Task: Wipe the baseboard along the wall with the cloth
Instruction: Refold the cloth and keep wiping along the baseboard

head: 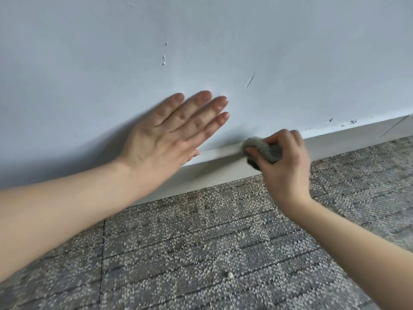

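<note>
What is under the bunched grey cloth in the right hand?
The cloth, gripped by the right hand, presses on the top edge of the white baseboard. The strip directly beneath it is covered, so any dust there cannot be seen. The left hand lies flat on the wall.

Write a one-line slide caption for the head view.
Right hand presses a bunched grey cloth against the white baseboard while the open left hand braces on the wall.

A pale blue-white wall (223, 36) with small dark scuffs meets a white baseboard (219, 168), a fuzzy grey-green cloth (263, 148), and grey carpet (201, 253) flecked white with dark lines.
</note>
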